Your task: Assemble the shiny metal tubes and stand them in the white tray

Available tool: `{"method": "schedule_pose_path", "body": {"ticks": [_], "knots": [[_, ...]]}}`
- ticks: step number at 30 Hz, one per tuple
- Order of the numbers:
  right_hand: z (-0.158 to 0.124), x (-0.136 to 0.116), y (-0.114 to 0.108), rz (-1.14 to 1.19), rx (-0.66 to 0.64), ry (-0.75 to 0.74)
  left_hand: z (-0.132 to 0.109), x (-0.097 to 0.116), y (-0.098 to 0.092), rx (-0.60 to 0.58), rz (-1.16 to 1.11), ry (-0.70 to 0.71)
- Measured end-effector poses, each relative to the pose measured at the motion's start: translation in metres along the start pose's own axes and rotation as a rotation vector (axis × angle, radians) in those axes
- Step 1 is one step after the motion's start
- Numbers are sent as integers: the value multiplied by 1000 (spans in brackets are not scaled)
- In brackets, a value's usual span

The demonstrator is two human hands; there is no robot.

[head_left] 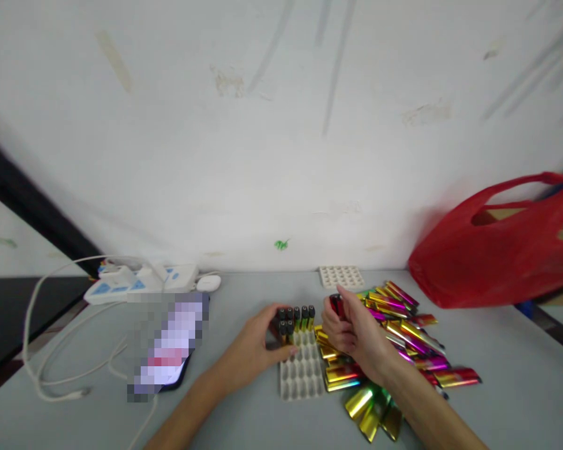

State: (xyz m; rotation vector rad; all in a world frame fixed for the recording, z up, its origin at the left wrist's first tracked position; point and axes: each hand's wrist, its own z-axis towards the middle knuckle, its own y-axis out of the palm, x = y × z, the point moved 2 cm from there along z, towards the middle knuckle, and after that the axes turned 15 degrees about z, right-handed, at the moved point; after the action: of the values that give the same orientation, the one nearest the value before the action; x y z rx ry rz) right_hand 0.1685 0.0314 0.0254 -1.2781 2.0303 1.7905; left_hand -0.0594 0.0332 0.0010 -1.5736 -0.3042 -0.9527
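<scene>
A pale slotted tray (303,372) lies on the table, with several batteries (297,319) upright at its far end; their tops are black and their sides gold. My left hand (253,340) curves round the tray's far left corner, fingers behind the batteries and thumb over the left edge. Just right of the tray, my right hand (356,331) is raised with its fingers curled round dark red and black batteries (336,305); how many is hidden. Under and beside that hand spreads a pile of shiny gold, red and magenta battery-like pieces (422,337).
A second pale tray (341,276) is by the wall. To the left are a phone (171,344), a white power strip (141,284) and loose white cables (42,369). A red bag (492,250) stands at the back right.
</scene>
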Motion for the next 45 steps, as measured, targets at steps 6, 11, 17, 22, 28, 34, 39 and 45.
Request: {"method": "schedule_pose_path", "body": {"ticks": [6, 11, 17, 22, 28, 34, 39, 45], "knots": [[-2, 8, 1, -51, -6, 45, 0, -1, 1, 14, -1, 6], [-5, 10, 4, -91, 34, 67, 0, 0, 0, 1, -8, -1], [-7, 15, 7, -105, 24, 57, 0, -1, 0, 8, 13, 3], [-7, 18, 9, -92, 18, 43, 1, 2, -1, 1, 0, 6], [-7, 17, 11, -101, -9, 49, 1, 1, 0, 6, -1, -1], [-7, 16, 11, -109, -22, 52, 1, 0, 0, -1, 7, 3], [-7, 17, 9, -128, 3, 37, 0, 1, 0, 0, 1, -8], [-7, 18, 9, -164, 65, 16, 0, 1, 0, 4, 8, 9]]}}
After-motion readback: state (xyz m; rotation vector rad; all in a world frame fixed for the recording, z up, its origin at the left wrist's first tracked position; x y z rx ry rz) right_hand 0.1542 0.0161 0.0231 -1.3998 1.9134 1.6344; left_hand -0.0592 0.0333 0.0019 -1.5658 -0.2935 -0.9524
